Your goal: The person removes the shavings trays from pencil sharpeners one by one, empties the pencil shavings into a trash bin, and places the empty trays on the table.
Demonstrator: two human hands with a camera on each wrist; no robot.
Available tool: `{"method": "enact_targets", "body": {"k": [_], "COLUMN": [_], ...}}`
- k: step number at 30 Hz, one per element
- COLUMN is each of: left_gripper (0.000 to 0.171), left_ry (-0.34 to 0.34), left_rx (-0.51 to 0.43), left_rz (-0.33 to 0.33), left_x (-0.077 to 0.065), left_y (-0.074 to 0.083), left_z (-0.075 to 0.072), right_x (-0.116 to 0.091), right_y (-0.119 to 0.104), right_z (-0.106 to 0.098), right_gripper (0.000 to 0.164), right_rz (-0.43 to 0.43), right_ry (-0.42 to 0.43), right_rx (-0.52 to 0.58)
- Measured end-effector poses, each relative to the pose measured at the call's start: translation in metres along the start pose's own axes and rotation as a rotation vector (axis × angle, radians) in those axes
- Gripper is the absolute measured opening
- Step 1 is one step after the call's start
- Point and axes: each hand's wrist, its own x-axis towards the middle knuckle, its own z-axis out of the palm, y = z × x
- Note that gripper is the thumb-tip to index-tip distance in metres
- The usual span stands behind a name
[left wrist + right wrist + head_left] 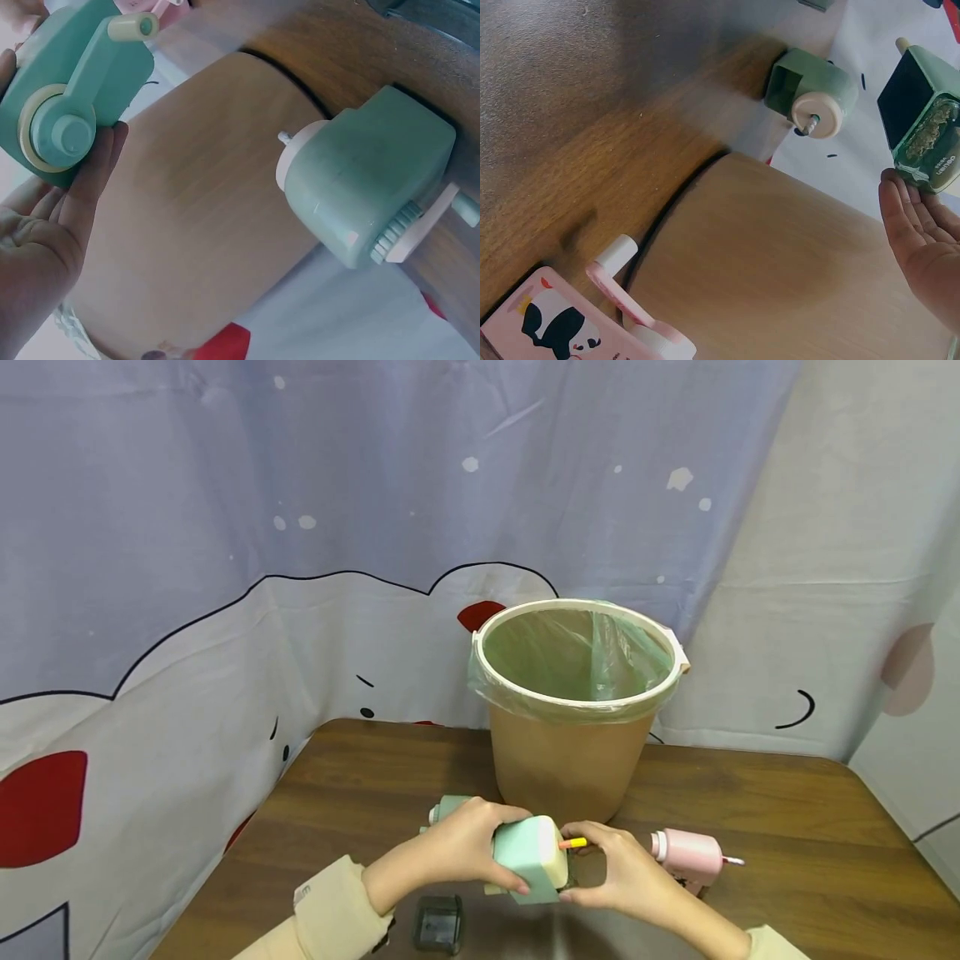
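Observation:
A mint-green crank pencil sharpener [525, 852] is gripped by my left hand [468, 847], held up in front of the bin. Its crank [90, 60] faces the left wrist camera, and a yellow-and-orange pencil [573, 842] sticks out of it. Brownish shavings show in the clear shavings drawer [934, 142] at one end. My right hand [622, 872] holds that drawer between thumb and fingers; the thumb is hidden in the right wrist view. A darker green sharpener [371, 176] stands on the table beyond my left hand.
A tan bin [570, 760] with a clear green liner [630, 652] stands behind my hands. A pink panda sharpener [690, 856] with a pencil in it is to the right. An open dark clear drawer [438, 925] lies on the wooden table [405, 768], backed by a printed curtain [375, 485].

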Motion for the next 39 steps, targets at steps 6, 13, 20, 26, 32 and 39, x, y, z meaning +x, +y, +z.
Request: {"method": "enact_targets", "body": {"k": [6, 13, 20, 26, 32, 39], "left_gripper": [0.064, 0.064, 0.066, 0.065, 0.064, 0.065], "left_ry": [0.025, 0.029, 0.024, 0.026, 0.04, 0.049], "left_rx": [-0.021, -0.021, 0.04, 0.067, 0.062, 0.089], "left_rz": [-0.032, -0.046, -0.047, -0.047, -0.051, -0.045], "left_x": [0.001, 0.002, 0.001, 0.002, 0.0, -0.001], "left_y": [-0.001, 0.001, 0.005, 0.008, 0.007, 0.005], "left_z": [0.003, 0.003, -0.001, -0.004, -0.006, -0.008], "right_x": [0.0, 0.001, 0.001, 0.001, 0.002, 0.0], "right_y": [0.0, 0.004, 0.003, 0.001, 0.0, 0.001], "right_z": [0.0, -0.001, -0.001, -0.003, -0.003, -0.004], "right_gripper": [0.05, 0.048, 0.053, 0.055, 0.055, 0.056], "right_rz": [0.039, 0.012, 0.016, 0.036, 0.051, 0.059], "right_ry": [0.001, 0.034, 0.039, 0.033, 0.035, 0.049], "right_rx": [0.056, 0.049, 0.014, 0.038, 0.061, 0.06]}}
